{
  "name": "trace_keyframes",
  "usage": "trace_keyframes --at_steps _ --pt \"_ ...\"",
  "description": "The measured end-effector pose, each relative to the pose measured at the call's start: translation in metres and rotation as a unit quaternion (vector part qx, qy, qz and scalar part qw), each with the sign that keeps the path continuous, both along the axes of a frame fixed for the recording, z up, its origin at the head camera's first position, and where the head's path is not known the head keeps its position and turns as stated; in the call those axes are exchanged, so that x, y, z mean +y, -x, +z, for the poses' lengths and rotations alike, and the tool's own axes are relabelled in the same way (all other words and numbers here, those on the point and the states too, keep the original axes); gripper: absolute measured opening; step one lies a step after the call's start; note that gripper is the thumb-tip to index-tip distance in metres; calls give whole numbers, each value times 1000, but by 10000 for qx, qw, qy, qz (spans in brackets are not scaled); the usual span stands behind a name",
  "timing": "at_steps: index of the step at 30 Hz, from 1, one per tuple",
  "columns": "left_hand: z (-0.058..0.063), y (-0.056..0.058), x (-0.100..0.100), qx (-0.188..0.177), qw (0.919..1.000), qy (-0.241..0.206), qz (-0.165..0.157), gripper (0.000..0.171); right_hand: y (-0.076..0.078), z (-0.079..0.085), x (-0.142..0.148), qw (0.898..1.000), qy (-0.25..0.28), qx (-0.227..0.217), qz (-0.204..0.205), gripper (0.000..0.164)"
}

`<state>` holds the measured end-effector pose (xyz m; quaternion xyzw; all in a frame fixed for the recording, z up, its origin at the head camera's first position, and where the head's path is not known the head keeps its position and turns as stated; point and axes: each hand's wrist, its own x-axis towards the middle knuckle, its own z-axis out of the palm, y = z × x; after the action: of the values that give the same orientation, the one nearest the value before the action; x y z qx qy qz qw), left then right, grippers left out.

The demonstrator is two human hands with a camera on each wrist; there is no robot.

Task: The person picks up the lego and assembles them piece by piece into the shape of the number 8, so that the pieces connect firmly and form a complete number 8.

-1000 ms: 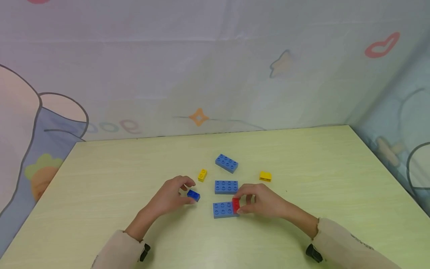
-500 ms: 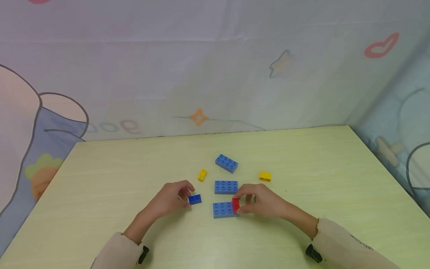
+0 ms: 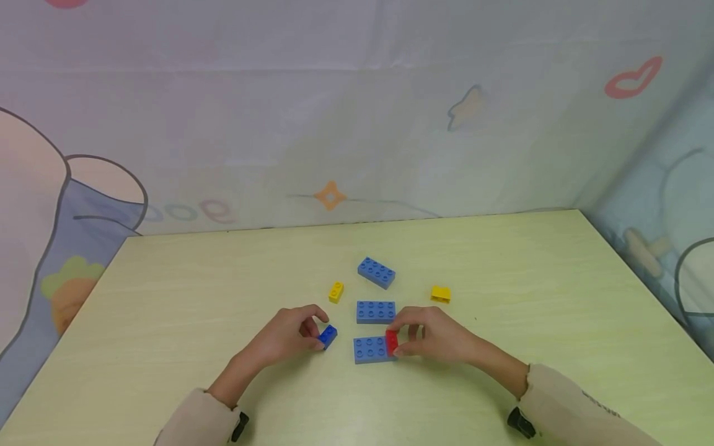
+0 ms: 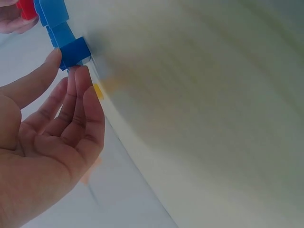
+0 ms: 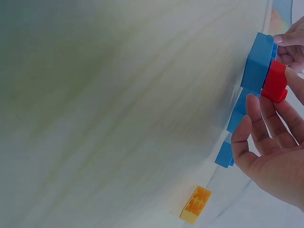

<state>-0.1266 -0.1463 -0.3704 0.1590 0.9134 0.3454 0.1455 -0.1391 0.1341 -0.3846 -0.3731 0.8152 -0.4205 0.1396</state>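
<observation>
Between thumb and fingertips, my left hand point(image 3: 287, 337) pinches a small dark blue toy brick point(image 3: 328, 336), also visible in the left wrist view point(image 4: 76, 52). This brick is just left of the nearest large blue brick point(image 3: 368, 350), apart from it. My right hand point(image 3: 437, 334) pinches a red brick point(image 3: 392, 341) that sits across the right end of that large brick. In the right wrist view, the red brick point(image 5: 274, 81) is against the large brick's studded side; whether it is pressed fully on I cannot tell.
Behind the nearest large brick lie a second blue brick point(image 3: 375, 312) and a third, angled one point(image 3: 376, 272). A small yellow brick point(image 3: 336, 292) is to the left. Another yellow brick point(image 3: 440, 294) lies on its side at right. A printed cloth point(image 3: 357, 124) hangs behind the table.
My left hand has shifted slightly nearer and to the right. The dark blue brick has turned so its right end points away from me. My right hand stays on the red brick.
</observation>
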Motion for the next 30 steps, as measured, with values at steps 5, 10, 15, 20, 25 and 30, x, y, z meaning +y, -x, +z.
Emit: trace_keyframes --at_steps 5,10,15,20,25,30 --pt "-2 1 1 106 9997 66 -212 32 0 0 0 10000 17 16 5 25" --pt "-2 1 2 136 9993 72 -332 34 0 0 0 10000 47 14 8 25" --pt "0 0 3 153 9990 138 -402 35 1 0 0 10000 60 27 16 25" --pt "0 0 3 164 9987 141 -462 35 0 1 0 10000 69 -25 17 25" --pt "0 0 3 200 9981 132 -572 32 -1 2 0 10000 59 -69 11 25" --pt "-1 0 3 208 9978 176 -598 29 0 1 0 10000 59 -62 7 25"
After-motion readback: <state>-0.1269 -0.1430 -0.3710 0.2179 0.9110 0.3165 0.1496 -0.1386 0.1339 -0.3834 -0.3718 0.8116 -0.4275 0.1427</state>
